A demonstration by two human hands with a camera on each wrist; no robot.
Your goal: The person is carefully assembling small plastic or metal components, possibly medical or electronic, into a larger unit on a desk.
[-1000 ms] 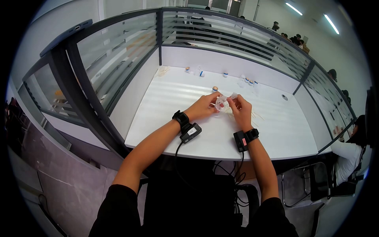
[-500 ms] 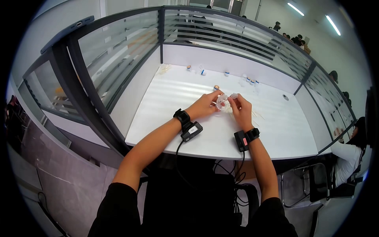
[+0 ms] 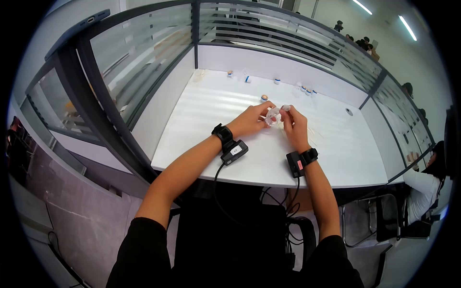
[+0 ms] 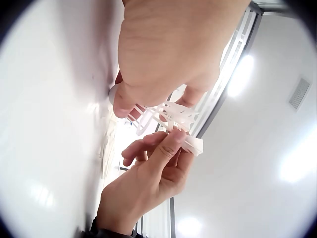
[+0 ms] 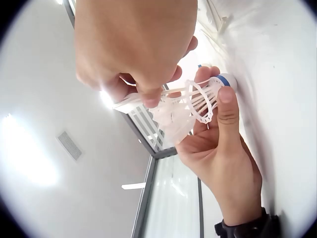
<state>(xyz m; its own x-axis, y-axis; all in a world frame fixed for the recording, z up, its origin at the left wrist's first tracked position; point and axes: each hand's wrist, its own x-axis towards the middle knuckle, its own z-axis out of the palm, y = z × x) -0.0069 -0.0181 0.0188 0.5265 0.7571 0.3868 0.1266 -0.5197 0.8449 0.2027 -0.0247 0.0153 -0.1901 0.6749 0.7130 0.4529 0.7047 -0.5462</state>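
In the right wrist view, a white feather shuttlecock with a blue band round its cork lies between my hands. My left hand holds it by the cork end, its thumb along the rim of the cork. With thumb and fingertips my right hand pinches a white feather at the skirt side. The head view has my left hand and right hand close together over the desk. Feather tips poke past the right fingers in the left wrist view.
Thin pale quills lie on the white desk right of my hands. A cork stands just beyond them, with several blue-banded ones along the back. A pale heap sits in the far left corner. Partition panels enclose the desk.
The desk and hands sit slightly higher in the head view. My left hand keeps its hold on the shuttlecock, and the right fingers keep pinching at its feathers with only slight movement.
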